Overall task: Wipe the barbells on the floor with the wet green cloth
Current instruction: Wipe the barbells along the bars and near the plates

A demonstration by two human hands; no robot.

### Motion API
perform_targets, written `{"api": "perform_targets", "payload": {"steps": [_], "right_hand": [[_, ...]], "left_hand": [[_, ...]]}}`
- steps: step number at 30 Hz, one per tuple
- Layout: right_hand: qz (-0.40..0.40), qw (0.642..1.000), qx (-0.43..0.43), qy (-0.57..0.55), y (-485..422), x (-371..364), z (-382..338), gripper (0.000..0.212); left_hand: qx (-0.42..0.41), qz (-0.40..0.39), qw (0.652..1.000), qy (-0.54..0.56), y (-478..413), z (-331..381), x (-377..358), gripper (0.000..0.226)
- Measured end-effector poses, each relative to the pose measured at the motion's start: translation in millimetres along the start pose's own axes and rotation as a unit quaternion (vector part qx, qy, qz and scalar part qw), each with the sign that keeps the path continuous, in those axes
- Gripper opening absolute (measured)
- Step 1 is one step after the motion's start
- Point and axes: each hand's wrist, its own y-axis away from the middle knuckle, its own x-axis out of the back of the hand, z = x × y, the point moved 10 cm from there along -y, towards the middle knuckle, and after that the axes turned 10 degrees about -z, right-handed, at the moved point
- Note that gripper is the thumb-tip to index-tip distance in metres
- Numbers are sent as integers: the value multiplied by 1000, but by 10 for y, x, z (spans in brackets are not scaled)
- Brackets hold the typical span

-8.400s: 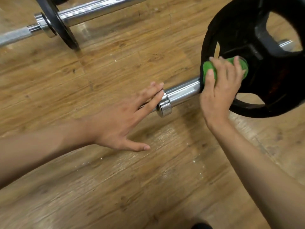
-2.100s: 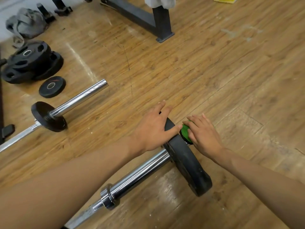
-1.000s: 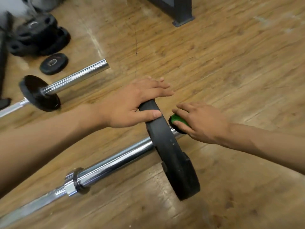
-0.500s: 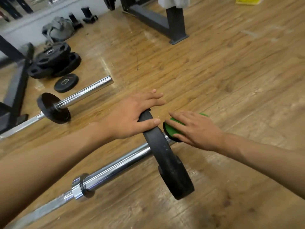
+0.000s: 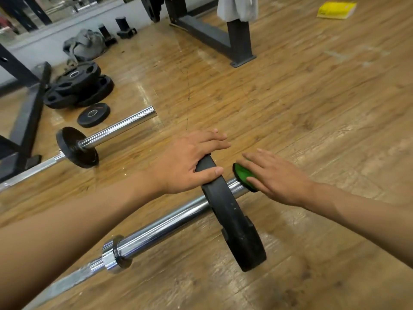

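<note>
Left hand point(image 5: 190, 159) clamps over the top rim of the round black weight plate point(image 5: 234, 224), thumb curled on its near face. Right hand point(image 5: 277, 177), fingers straight, presses the green cloth point(image 5: 243, 175) onto the chrome barbell point(image 5: 167, 222) sleeve just past that plate. Left of the plate, well apart, a second chrome barbell point(image 5: 116, 128) lies on the wooden floor point(image 5: 312, 108).

L hand point(image 5: 190, 159): thumb+fingers clamp plate point(image 5: 234, 220) rim | R hand point(image 5: 277, 175): flat, fingers straight, palm down | arms fwd
</note>
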Motion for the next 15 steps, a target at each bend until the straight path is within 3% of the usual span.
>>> {"api": "perform_targets", "payload": {"steps": [4,7,10,15], "right_hand": [[20,992,-106,-62,42,-30,-111,63],[30,998,-34,-40,38,-84,-469,59],[7,1000,15,-9,73,-52,-244,60],[45,990,-109,-79,97,-7,-231,60]], "left_hand": [[-3,7,1000,-14,-8,50,-6,69],[-4,11,1000,-8,23,26,-8,78],[-4,16,1000,-6,49,42,-10,75],[1,29,1000,-12,14,90,3,66]]}}
